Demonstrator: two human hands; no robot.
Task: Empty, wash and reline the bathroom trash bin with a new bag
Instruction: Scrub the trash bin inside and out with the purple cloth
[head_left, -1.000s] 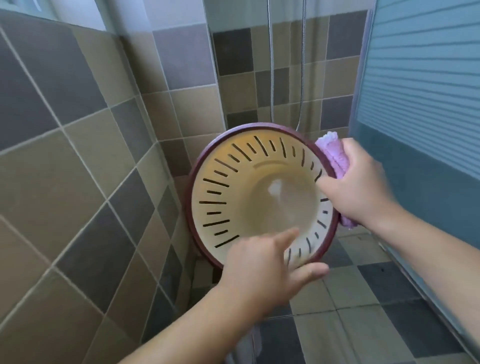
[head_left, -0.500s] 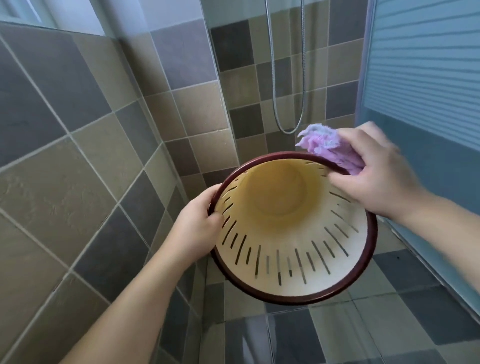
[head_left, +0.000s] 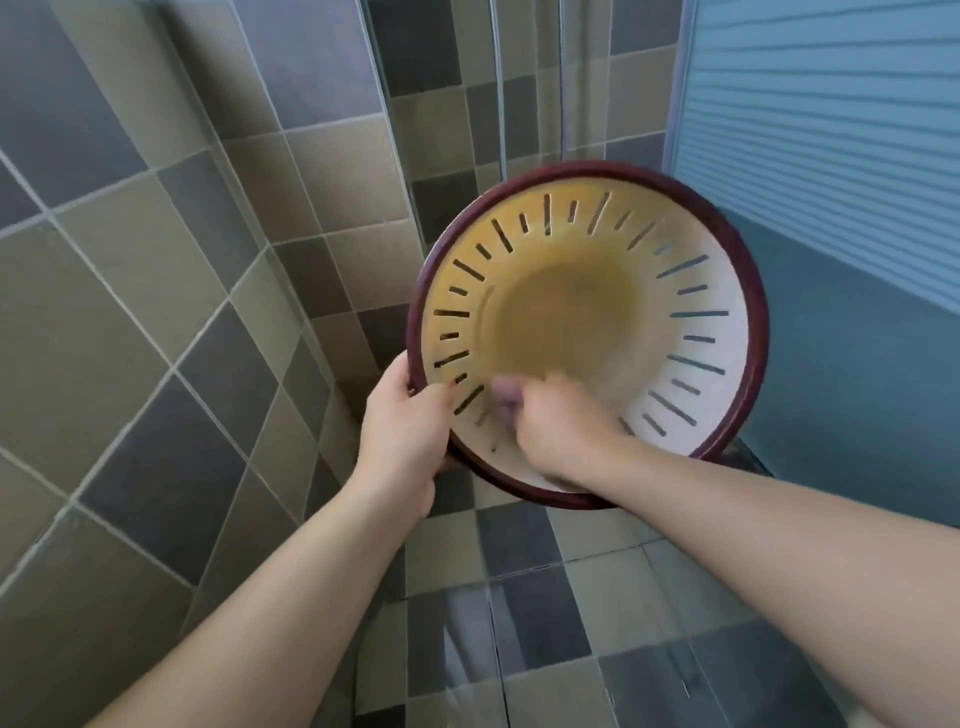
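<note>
step: washing, judged | trash bin (head_left: 587, 332): held in the air, mouth tipped toward the camera, so the inside can be reached | left hand (head_left: 410, 431): clamps the bin's lower-left rim, steadying it | right hand (head_left: 561, 421): inside the bin, blurred, clenched on purple cloth (head_left: 505, 397)

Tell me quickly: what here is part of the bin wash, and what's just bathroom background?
In use:
trash bin, held up, opening facing the camera
left hand, gripping its rim
right hand, inside the bin
purple cloth, in that hand, blurred

Background:
shower hose
blue ribbed door
tiled wall
</note>
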